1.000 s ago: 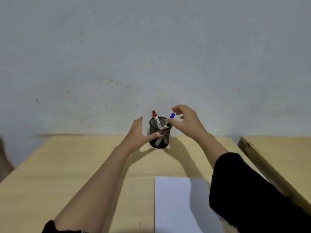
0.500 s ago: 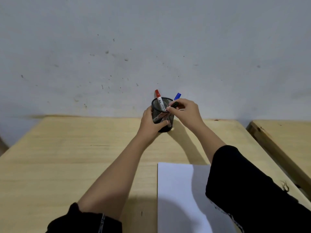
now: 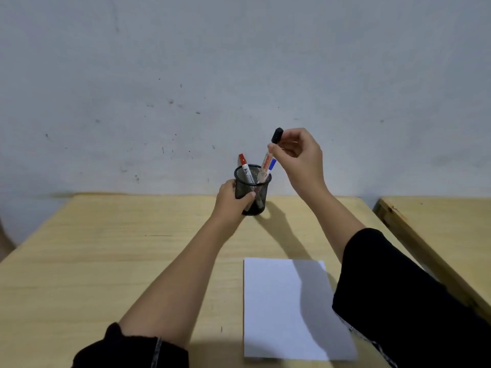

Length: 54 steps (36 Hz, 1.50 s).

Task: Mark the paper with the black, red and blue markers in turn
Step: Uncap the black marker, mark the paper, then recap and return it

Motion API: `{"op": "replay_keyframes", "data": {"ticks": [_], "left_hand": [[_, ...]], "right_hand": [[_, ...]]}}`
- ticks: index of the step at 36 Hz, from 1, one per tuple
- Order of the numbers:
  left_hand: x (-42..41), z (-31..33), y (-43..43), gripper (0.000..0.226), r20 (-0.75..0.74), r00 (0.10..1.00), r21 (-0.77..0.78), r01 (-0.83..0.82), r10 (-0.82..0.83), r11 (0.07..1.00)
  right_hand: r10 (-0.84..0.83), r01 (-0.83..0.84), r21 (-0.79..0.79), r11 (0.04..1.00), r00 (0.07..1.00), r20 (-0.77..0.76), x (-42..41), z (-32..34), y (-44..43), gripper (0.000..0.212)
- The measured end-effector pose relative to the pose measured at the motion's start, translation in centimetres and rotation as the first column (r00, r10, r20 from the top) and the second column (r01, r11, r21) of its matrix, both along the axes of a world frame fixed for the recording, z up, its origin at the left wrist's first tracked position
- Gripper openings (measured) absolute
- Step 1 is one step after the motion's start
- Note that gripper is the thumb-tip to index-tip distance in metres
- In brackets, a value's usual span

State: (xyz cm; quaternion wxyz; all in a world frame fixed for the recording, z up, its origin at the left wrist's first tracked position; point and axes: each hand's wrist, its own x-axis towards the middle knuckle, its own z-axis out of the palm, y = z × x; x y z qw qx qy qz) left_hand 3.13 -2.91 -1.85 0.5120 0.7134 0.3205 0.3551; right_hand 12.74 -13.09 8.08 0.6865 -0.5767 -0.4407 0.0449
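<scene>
Two hands are busy: my left hand [image 3: 229, 199] grips the mesh cup [image 3: 252, 191] at the tabletop's [image 3: 106, 248] twelve o'clock edge, while my right hand [image 3: 297, 155] pinches the black marker [image 3: 269, 158], half out of the cup, with the paper [image 3: 287, 309] lying at five o'clock.

A: Pale wood on the table [image 3: 111, 261], grain running across, matt finish, barely any shine.

B: And the cup [image 3: 252, 192] is black wire mesh, metal by the look, see-through.

A: Smooth white plastic barrel on the black marker [image 3: 267, 166], cap slightly glossy.

B: The paper [image 3: 276, 309] is plain, flat, matt white. Sleeves [image 3: 414, 301] are soft black cloth.

A: Wall [image 3: 239, 75] behind is dull, painted, speckled and scuffed.
</scene>
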Motion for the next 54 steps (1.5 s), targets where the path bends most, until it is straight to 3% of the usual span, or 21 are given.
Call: {"op": "replay_keyframes", "data": {"ticks": [3, 6, 13, 20, 26, 32, 35, 37, 39, 41, 43, 45, 50, 54], "left_hand": [[-1.3, 1.3, -0.8, 0.026, 0.03, 1.0, 0.017, 0.009, -0.01, 1.0], [-3.0, 2.6, -1.7, 0.038, 0.079, 0.997, 0.015, -0.01, 0.008, 1.0], [-7.3, 5.0, -5.2, 0.019, 0.367, 0.929, -0.05, 0.077, -0.053, 0.996], [-10.0, 4.1, -7.9, 0.008, 0.147, 0.948, 0.098, 0.269, -0.281, 0.958], [-10.9, 3.8, -9.0, 0.01, 0.163, 0.964, 0.134, 0.19, -0.211, 0.973], [-11.9, 3.3, -8.6, 0.008, 0.271, 0.957, 0.035, 0.098, -0.104, 0.995], [-12.3, 2.6, -8.5, 0.01, 0.301, 0.947, -0.014, 0.12, -0.111, 0.993], [-12.2, 2.4, -9.0, 0.01, 0.33, 0.935, -0.046, 0.153, -0.129, 0.987], [-11.8, 2.4, -9.5, 0.011, 0.356, 0.923, -0.067, 0.18, -0.145, 0.981], [-11.3, 2.4, -10.0, 0.011, 0.365, 0.917, -0.068, 0.198, -0.16, 0.978], [-10.8, 2.4, -10.5, 0.01, 0.349, 0.921, -0.054, 0.204, -0.173, 0.978], [-10.4, 2.3, -10.6, 0.009, 0.302, 0.937, -0.022, 0.189, -0.174, 0.982], [-10.5, 1.9, -9.5, 0.017, 0.157, 0.974, -0.01, 0.166, -0.162, 0.986], [-10.9, 1.7, -9.1, 0.021, 0.144, 0.978, -0.067, 0.158, -0.147, 0.985]], "right_hand": [[0.028, -0.029, 0.034, 0.999, 0.999, 0.038, -1.1, 0.8, -1.4, 0.018], [0.044, -0.044, 0.002, 0.999, 0.993, 0.109, -2.4, 0.5, -3.0, 0.017], [0.076, -0.037, -0.202, 0.979, 0.979, 0.189, -4.1, -3.9, -6.1, 0.021], [0.179, -0.075, -0.316, 0.946, 0.932, 0.315, -5.6, -5.6, -8.1, 0.02], [0.229, -0.089, -0.373, 0.924, 0.908, 0.351, -6.5, -5.3, -8.8, 0.02], [0.234, -0.139, -0.433, 0.891, 0.956, 0.175, -5.1, -5.0, -10.6, 0.01], [0.176, -0.14, -0.375, 0.916, 0.982, 0.064, -4.4, -5.1, -11.5, 0.013], [0.153, -0.177, -0.273, 0.946, 0.983, -0.106, -4.5, -5.4, -11.7, 0.016], [0.168, -0.214, -0.107, 0.971, 0.928, -0.332, -5.0, -5.8, -11.6, 0.017], [0.239, -0.236, 0.081, 0.968, 0.789, -0.565, -5.8, -6.4, -11.2, 0.013], [0.307, -0.246, 0.188, 0.951, 0.671, -0.675, -6.8, -6.8, -10.6, 0.008], [0.332, -0.28, 0.189, 0.941, 0.661, -0.674, -7.4, -7.1, -10.1, 0.005], [0.3, -0.311, 0.075, 0.948, 0.786, -0.54, -7.3, -7.7, -9.5, 0.006], [0.306, -0.325, 0.032, 0.945, 0.847, -0.435, -7.1, -7.7, -9.2, 0.01]]}}
